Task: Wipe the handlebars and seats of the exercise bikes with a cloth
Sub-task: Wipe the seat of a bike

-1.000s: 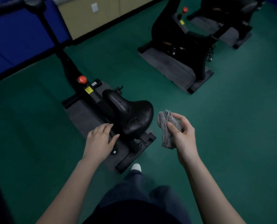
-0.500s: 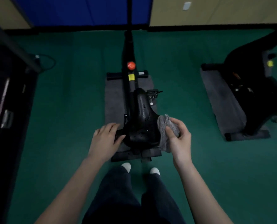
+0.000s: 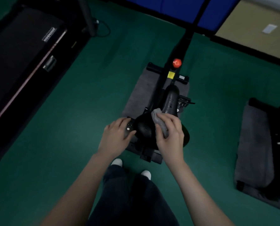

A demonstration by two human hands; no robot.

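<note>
Moved: right hand has carried the grey cloth from the seat's right edge up onto its top
Cloth: bunched under curled right fingers, pressed on the black seat, a hold that suits rubbing
Left hand: fingers straight, spread, resting at the seat's left side, likely to steady it
Seat: near end of the middle bike, above its grey mat
Count: one cloth, two bikes, two mats, one red knob, one treadmill far left
Handlebars: out of view
</note>
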